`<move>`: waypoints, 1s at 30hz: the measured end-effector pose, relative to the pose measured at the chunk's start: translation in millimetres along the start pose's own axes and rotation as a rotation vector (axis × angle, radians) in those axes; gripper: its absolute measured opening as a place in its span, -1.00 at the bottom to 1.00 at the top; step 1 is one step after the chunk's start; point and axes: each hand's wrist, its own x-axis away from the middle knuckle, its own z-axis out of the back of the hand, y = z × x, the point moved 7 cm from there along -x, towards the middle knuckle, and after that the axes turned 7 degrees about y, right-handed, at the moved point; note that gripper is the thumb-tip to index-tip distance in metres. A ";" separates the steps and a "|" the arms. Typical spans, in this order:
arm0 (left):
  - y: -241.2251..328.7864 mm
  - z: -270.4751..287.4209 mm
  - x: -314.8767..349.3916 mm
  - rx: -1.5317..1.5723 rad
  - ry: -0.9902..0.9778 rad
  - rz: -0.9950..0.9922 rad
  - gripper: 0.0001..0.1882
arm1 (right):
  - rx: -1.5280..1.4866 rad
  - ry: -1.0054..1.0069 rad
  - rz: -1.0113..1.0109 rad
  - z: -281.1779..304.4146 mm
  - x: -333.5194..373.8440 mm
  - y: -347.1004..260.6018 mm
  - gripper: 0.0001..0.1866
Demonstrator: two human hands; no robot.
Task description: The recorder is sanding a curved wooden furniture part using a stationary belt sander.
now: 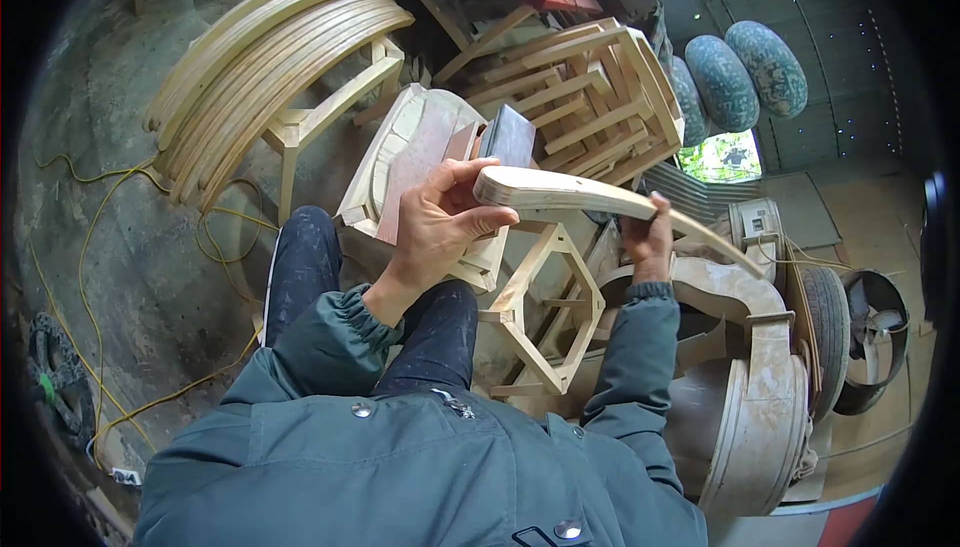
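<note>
A curved wooden slat (570, 190) of pale layered wood is held up in front of me, its rounded end toward the left. My left hand (437, 222) pinches that rounded end between thumb and fingers. Farther along the slat, my right hand (648, 240) grips it from the side, and the thinner end runs on past it to the right. Below the slat stands a small wooden frame (507, 309) with an angular top. Behind my left hand is a wooden box-like piece (412, 152) with curved layers and boards on it.
A stack of curved wooden strips (290, 67) rests on a wooden stand (335, 102) at the left. Slatted frames (600, 97) are piled ahead. A dusty machine (765, 377) with a large curved housing stands close on my right. Yellow cable (85, 297) trails over the floor.
</note>
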 end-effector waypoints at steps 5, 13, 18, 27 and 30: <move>21.1 -1.9 2.0 -0.022 -0.056 0.005 -0.39 | -0.059 0.011 -0.227 20.4 -0.5 73.3 -0.85; 19.1 -5.4 14.5 0.037 -0.179 -0.024 -0.41 | -0.087 0.079 -0.320 35.2 29.5 133.4 -0.85; 22.3 -20.5 19.5 0.075 -0.251 -0.085 -0.44 | -0.106 0.081 -0.306 51.2 25.4 124.1 -0.83; 22.6 -18.5 35.2 -0.015 -0.240 -0.030 -0.41 | -0.127 0.103 -0.241 53.3 31.6 97.0 -0.80; 24.7 -20.0 40.4 -0.015 -0.241 -0.036 -0.44 | -0.153 0.107 -0.211 58.6 30.8 93.5 -0.77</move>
